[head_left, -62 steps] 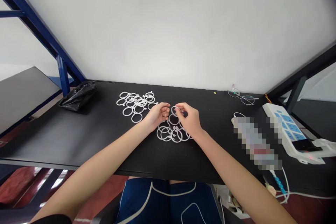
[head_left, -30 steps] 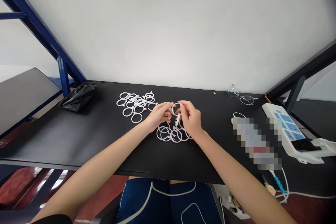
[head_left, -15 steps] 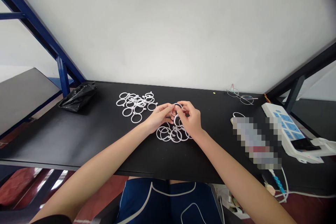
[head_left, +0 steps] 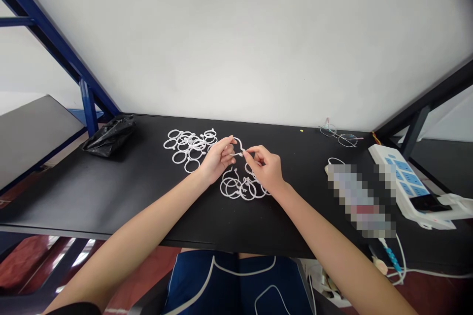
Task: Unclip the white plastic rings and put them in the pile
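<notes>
Above the middle of the black desk [head_left: 148,197], holds one white plastic ring [head_left: 240,143] raised clear of the surface, between both hands. With the right hand [head_left: 268,166], pinches the ring's near-right edge between thumb and forefinger, with the remaining fingers folded inward. With the left hand [head_left: 218,158], meets the opposite side of the ring with half-curled fingers; cannot tell how firmly closed. Below and nearer the body: an overlapping cluster of white rings [head_left: 246,183], partly covered by the right hand. Just left of the left hand: a spread heap of white rings [head_left: 197,144]. Toward the left end: a crumpled black plastic bag [head_left: 111,136]. Toward the right: wire-framed eyeglasses [head_left: 337,136], a pixelated oblong device [head_left: 360,202], and a white power strip [head_left: 408,182] with blue socket panels.
</notes>
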